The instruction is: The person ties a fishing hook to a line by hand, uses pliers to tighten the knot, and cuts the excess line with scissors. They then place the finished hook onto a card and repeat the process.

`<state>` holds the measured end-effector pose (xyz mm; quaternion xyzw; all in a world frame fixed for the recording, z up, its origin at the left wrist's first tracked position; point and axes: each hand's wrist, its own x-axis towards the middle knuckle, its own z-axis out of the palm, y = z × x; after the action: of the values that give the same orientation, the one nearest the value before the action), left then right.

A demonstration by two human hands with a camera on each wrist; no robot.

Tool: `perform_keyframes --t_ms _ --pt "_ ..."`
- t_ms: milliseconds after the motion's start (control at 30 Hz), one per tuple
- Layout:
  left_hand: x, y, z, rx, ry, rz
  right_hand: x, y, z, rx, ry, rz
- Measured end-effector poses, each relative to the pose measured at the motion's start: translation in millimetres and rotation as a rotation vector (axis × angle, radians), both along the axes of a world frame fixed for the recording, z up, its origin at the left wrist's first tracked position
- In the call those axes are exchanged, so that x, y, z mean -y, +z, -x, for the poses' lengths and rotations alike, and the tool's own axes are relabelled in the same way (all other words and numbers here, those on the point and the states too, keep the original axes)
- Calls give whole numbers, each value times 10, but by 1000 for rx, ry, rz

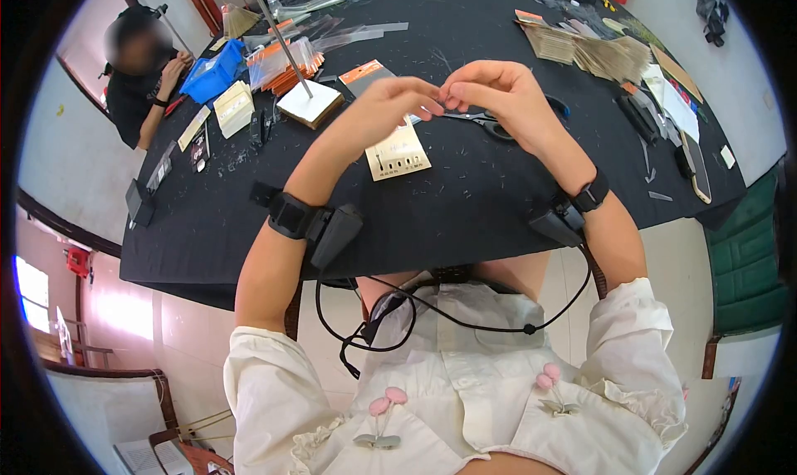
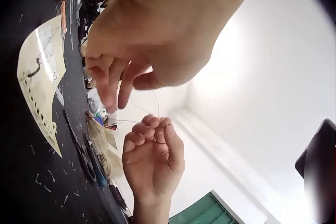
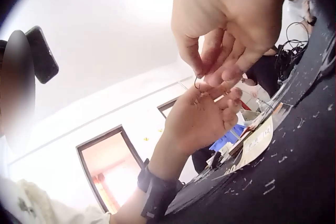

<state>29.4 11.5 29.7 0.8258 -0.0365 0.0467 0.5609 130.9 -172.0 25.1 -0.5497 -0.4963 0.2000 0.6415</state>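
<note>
Both hands are raised over the black table, fingertips close together in the head view. The right hand (image 1: 508, 101) pinches a small, dark, thin curved hook (image 3: 196, 83), whose bend shows below the thumb tip in the right wrist view. Thin line (image 2: 158, 103) runs up from these fingertips toward the left hand in the left wrist view. The left hand (image 1: 383, 110) has bent fingers and its thumb near the index finger; I cannot tell whether it grips the line. Below the hands lies a cream printed card (image 1: 398, 155) with a row of small slots, beside scissors (image 1: 490, 124).
A white square base with a metal rod (image 1: 310, 101) stands left of the hands. Farther left are a blue bin (image 1: 212, 74), card stacks (image 1: 234, 108) and orange-topped packets (image 1: 286, 66). Brown packets (image 1: 585, 50) and a phone (image 1: 696, 168) lie right. Another person sits at left.
</note>
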Motion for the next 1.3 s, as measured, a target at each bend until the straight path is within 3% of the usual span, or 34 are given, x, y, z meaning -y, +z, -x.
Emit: perform_keyframes --t_ms 133,200,367,433,767,1167,1300 --pt "74 -139 -27 105 -214 27 50 85 12 -88 19 -77" --pt "109 -134 2 -29 -318 42 57 88 2 -108 21 -104" --pt "184 -126 25 -54 -321 59 64 87 -13 -134 20 -147" --pt "211 -51 55 -177 -262 74 65 92 -34 -124 5 -156" --pt "214 -82 33 -177 -193 155 63 68 -100 -151 -67 -186" --pt "133 -145 -28 -116 -96 232 24 -13 -87 -14 -294 -95" --pt "108 -131 -30 14 9 189 28 -42 -72 12 -341 45"
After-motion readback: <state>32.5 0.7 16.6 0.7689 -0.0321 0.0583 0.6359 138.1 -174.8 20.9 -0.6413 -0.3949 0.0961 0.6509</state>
